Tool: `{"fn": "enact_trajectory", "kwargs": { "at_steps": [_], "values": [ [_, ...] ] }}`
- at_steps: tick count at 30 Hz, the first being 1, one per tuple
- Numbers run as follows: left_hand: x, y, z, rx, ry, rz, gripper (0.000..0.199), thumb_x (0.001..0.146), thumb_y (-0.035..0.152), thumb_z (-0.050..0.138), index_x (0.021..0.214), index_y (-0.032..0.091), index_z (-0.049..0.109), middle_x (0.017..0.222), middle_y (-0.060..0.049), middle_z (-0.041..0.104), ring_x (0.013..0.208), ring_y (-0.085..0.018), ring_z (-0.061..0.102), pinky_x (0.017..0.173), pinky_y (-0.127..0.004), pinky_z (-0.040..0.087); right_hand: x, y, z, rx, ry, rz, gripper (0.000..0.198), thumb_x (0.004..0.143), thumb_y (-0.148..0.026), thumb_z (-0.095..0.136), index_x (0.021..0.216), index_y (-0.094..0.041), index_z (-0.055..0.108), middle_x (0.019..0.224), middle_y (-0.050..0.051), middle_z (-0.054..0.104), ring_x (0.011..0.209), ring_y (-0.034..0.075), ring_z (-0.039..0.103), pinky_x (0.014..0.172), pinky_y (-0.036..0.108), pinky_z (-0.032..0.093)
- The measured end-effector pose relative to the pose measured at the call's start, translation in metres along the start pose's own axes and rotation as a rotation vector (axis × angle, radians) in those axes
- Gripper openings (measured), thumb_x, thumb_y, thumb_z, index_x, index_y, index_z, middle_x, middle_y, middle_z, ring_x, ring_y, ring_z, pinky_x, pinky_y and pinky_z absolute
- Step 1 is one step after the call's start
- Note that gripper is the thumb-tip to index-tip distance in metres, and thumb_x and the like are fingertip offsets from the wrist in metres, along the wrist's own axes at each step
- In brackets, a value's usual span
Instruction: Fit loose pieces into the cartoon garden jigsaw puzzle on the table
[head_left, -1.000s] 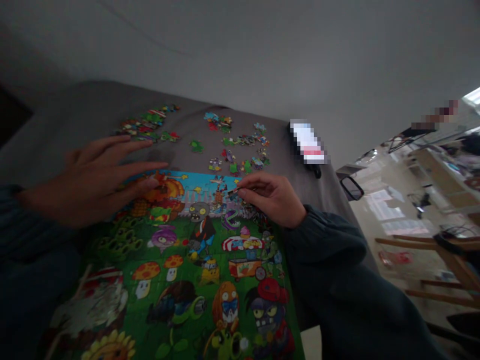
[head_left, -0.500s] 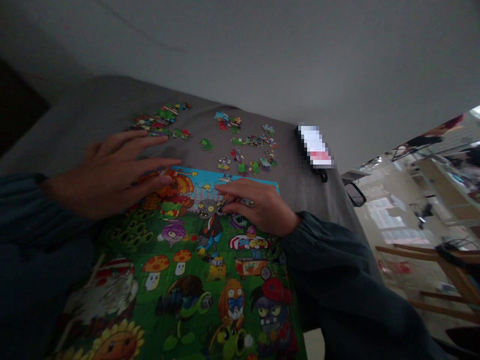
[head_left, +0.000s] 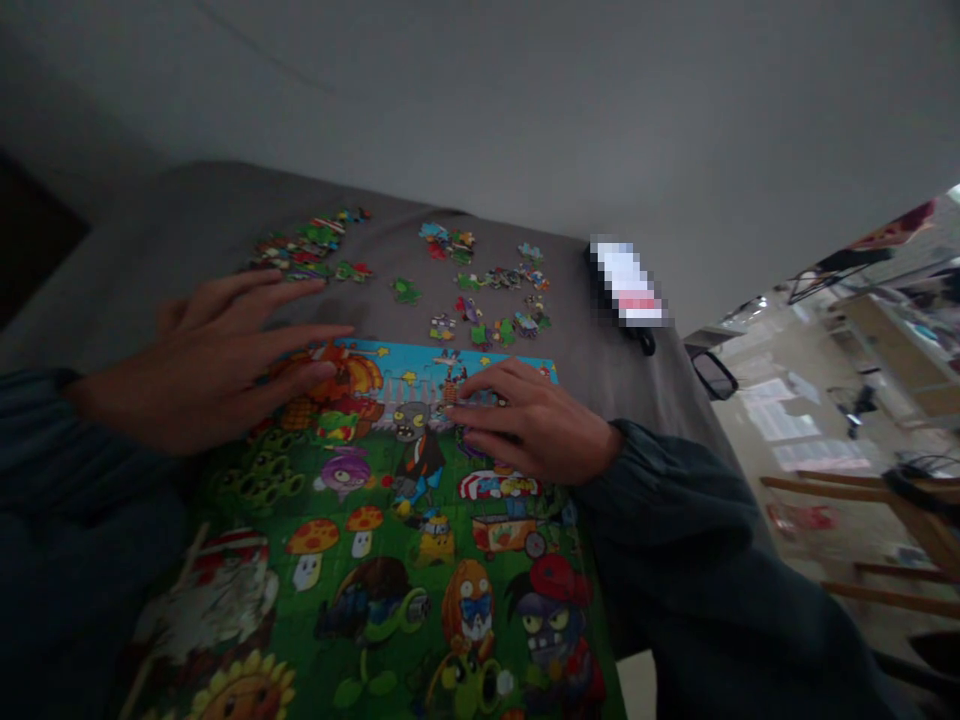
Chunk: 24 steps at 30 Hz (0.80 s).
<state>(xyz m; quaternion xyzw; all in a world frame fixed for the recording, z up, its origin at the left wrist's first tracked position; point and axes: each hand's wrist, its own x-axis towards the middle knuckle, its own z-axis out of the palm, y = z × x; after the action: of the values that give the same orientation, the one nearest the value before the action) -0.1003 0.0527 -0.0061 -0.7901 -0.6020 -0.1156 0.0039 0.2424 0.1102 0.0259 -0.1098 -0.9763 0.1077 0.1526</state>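
- Since a second ago, the right hand point(head_left: 536, 425) has been shifted leftward; its fingers are bent, a grip cannot be told.
- The puzzle point(head_left: 386, 535) is laid lower centre, beneath both hands.
- The left hand point(head_left: 221, 365) is spread wide.

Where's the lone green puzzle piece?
In the head view, the lone green puzzle piece lies left of centre on gray cloth, beyond the puzzle's blue edge.

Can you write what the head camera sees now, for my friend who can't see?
A person's left hand is spread over the upper left of a colourful cartoon jigsaw puzzle; the right hand, fingers bent, is at its upper right. Loose pieces lie beyond on grey cloth, near a blurred phone-like screen.
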Motion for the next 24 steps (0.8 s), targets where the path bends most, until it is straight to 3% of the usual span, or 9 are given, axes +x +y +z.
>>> {"fn": "enact_trajectory", "kwargs": {
  "at_steps": [5, 11, 17, 21, 24],
  "values": [
    [0.000, 0.001, -0.002, -0.002, -0.010, -0.009, 0.063, 0.099, 0.064, 0.019, 0.138, 0.037, 0.060, 0.159, -0.003, 0.036, 0.151, -0.038, 0.024, 0.116, -0.064, 0.022, -0.001, 0.000, 0.003, -0.003, -0.035, 0.002, 0.028, 0.101, -0.028, 0.053, 0.116, -0.017, 0.073, 0.130, 0.011, 0.067, 0.115, 0.026, 0.055, 0.101, 0.045, 0.048],
    [-0.002, -0.001, 0.000, 0.013, 0.024, 0.035, 0.059, 0.100, 0.059, 0.021, 0.140, 0.036, 0.058, 0.160, -0.003, 0.036, 0.151, -0.036, 0.025, 0.117, -0.061, 0.023, -0.001, 0.000, 0.003, -0.002, -0.027, 0.005, 0.027, 0.101, -0.029, 0.053, 0.113, -0.016, 0.074, 0.129, 0.011, 0.067, 0.115, 0.026, 0.056, 0.101, 0.045, 0.049],
    [-0.001, -0.003, 0.000, 0.034, 0.017, 0.013, 0.054, 0.100, 0.059, 0.023, 0.138, 0.042, 0.058, 0.159, 0.000, 0.037, 0.149, -0.038, 0.027, 0.112, -0.066, 0.027, -0.001, 0.001, 0.005, 0.040, -0.009, 0.017, 0.025, 0.100, -0.028, 0.054, 0.113, -0.017, 0.073, 0.129, 0.011, 0.068, 0.117, 0.024, 0.056, 0.103, 0.045, 0.049],
    [-0.002, -0.005, 0.001, 0.048, 0.014, 0.015, 0.050, 0.100, 0.057, 0.025, 0.139, 0.045, 0.055, 0.161, 0.002, 0.035, 0.149, -0.038, 0.027, 0.111, -0.067, 0.028, -0.003, 0.008, 0.005, 0.071, 0.079, 0.060, 0.025, 0.100, -0.027, 0.054, 0.115, -0.016, 0.072, 0.120, 0.011, 0.071, 0.111, 0.022, 0.061, 0.099, 0.042, 0.051],
    [-0.001, -0.005, 0.001, 0.040, 0.000, -0.002, 0.053, 0.099, 0.058, 0.025, 0.138, 0.044, 0.057, 0.161, 0.003, 0.035, 0.149, -0.038, 0.027, 0.113, -0.064, 0.027, -0.006, 0.019, 0.003, 0.048, 0.172, 0.176, 0.025, 0.099, -0.023, 0.053, 0.113, -0.014, 0.072, 0.111, 0.012, 0.073, 0.105, 0.022, 0.064, 0.095, 0.041, 0.052]
  ]
}}
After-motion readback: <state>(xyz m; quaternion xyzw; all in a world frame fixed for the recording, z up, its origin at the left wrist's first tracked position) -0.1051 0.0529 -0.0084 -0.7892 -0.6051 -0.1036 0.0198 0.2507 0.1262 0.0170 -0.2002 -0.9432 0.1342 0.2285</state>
